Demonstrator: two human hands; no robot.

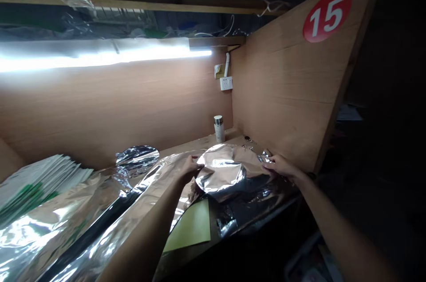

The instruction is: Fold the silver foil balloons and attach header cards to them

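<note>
A flat, shiny silver foil balloon (221,160) with a rounded edge lies stretched between my two hands over the front of the work table. My left hand (190,169) pinches its left edge, the fingers closed. At the right, my right hand (278,165) grips a crumpled part of the foil between thumb and fingers. Long sheets of similar silver foil (146,193) spread under and beside my left forearm. Below the balloon, a yellow paper sheet (193,226) shows at the table's front edge.
A stack of white and green packets (43,180) lies at the left. Another rounded foil piece (138,156) rests behind. A white bottle (218,129) stands in the back corner under a wall socket (226,83). A wooden partition (282,82) bounds the right side.
</note>
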